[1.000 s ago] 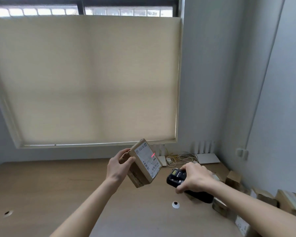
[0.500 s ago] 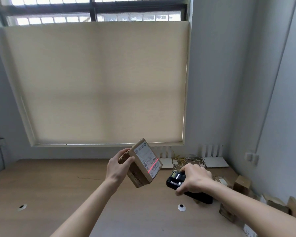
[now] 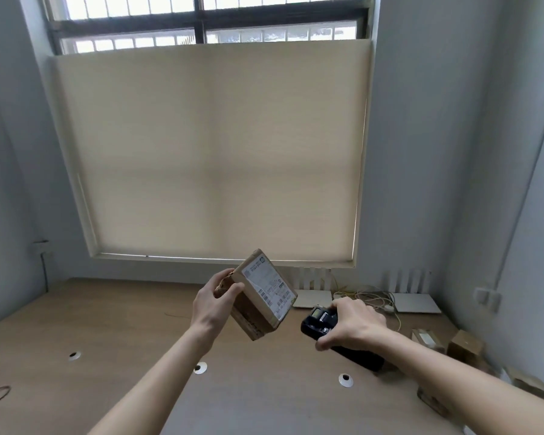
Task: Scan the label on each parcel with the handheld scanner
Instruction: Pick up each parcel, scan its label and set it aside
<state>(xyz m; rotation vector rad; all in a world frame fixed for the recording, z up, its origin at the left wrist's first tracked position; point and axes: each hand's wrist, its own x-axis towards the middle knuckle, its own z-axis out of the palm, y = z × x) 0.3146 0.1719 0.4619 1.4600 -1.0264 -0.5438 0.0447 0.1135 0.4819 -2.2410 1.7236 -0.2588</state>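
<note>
- Holding a small cardboard parcel point(image 3: 258, 304) up off the desk point(image 3: 113, 324), left hand point(image 3: 212, 304) gripping it by the left end, thumb across the near edge, fingers wrapped behind.
- Tilting it, white label point(image 3: 269, 288) facing up and right toward the scanner point(image 3: 319, 321); barcodes showing along the label's lower part.
- Looking light, judging by the easy one-handed hold; stiff board, holding its shape, unlikely to crush.
- Gripping best at the bare cardboard end, as now, keeping thumb and fingers clear of the label; plain card likely offering decent friction, taped seams perhaps slicker.
- Clasping the black handheld scanner with the right hand point(image 3: 354, 324), fingers curled over its top, head of the unit poking out left toward the parcel, just beside its lower right corner but apart from it.
- Reaching forward with both forearms, left wrist cocked upward, right wrist flatter and lower, close above the desk.
- Showing no red scan line on the label at this instant; not possible to tell whether the trigger is pressed.
- Waiting at the right edge of the desk, well apart from the hands: more parcels point(image 3: 464, 343), small brown boxes, presumably next in line.
- Sitting at the back by the wall: white routers point(image 3: 416, 302) and a tangle of cables point(image 3: 368, 296).
</note>
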